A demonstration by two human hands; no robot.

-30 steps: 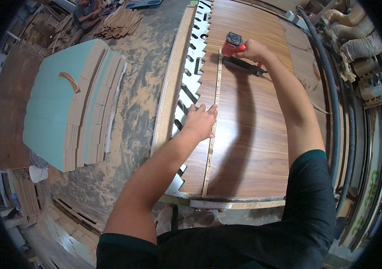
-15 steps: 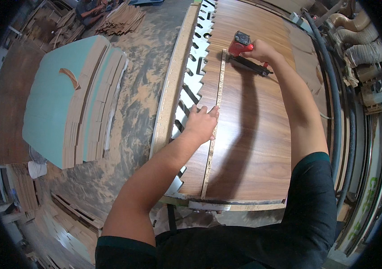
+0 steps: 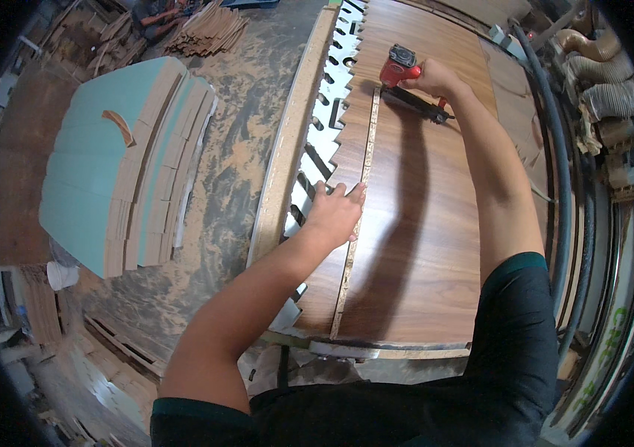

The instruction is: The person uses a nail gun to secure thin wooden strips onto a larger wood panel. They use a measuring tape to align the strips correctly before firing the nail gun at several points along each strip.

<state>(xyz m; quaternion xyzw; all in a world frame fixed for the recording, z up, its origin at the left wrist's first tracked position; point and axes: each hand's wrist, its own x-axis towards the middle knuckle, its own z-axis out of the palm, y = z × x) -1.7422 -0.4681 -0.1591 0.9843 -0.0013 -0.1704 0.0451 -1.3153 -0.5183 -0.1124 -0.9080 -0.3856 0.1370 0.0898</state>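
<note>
My right hand (image 3: pixel 434 78) is wrapped round the handle of a red and black nail gun (image 3: pixel 400 68). Its nose meets the far end of a narrow particleboard strip (image 3: pixel 369 145), and its dark magazine slants toward my forearm. The strip runs lengthwise over a brown wood-grain panel (image 3: pixel 436 223). Pressed on the strip near its middle, my left hand (image 3: pixel 335 212) has its fingers spread and grips nothing. Left of the strip lies a white toothed template (image 3: pixel 326 134) with dark slots, partly covered by my left hand and forearm.
On the left stands a stack of pale green boards (image 3: pixel 101 156) with a curved offcut (image 3: pixel 118 127) on top. A dusty floor (image 3: pixel 235 156) separates it from the bench. Hoses (image 3: pixel 555 164) run along the right. A person (image 3: pixel 157 18) is at the far left beside piled wood pieces (image 3: pixel 212 30).
The whole view has shifted slightly. Both hands keep nearly the same places on the strip and the nail gun.
</note>
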